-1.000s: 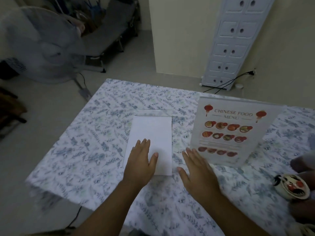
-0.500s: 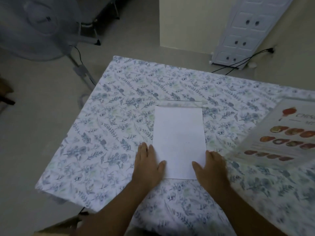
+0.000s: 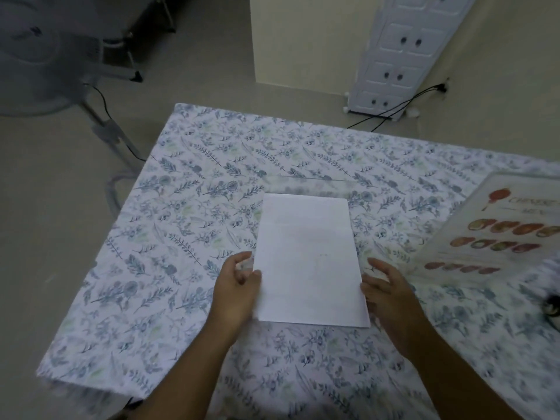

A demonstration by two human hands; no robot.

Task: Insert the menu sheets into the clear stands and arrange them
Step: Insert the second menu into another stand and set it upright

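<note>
A white menu sheet point(image 3: 309, 262) lies blank side up in the middle of the floral tablecloth point(image 3: 194, 225). A clear stand point(image 3: 309, 184) lies flat under it, its far edge showing past the paper's top. My left hand point(image 3: 236, 292) pinches the sheet's left edge between thumb and fingers. My right hand point(image 3: 391, 298) is at the sheet's right edge with fingers apart, touching or just beside it. At the right stands a clear stand with a Chinese food menu point(image 3: 497, 234) inside, leaning and partly cut off by the frame.
A small dark object point(image 3: 553, 307) sits at the right edge of the table. Left of the table on the floor is a pedestal fan point(image 3: 45, 56) with its cable. A white drawer unit point(image 3: 403, 56) and black cables stand beyond the far edge.
My view has swung left and down. My left hand went from lying flat on the sheet to pinching its left edge. My right hand came in to the right edge.
</note>
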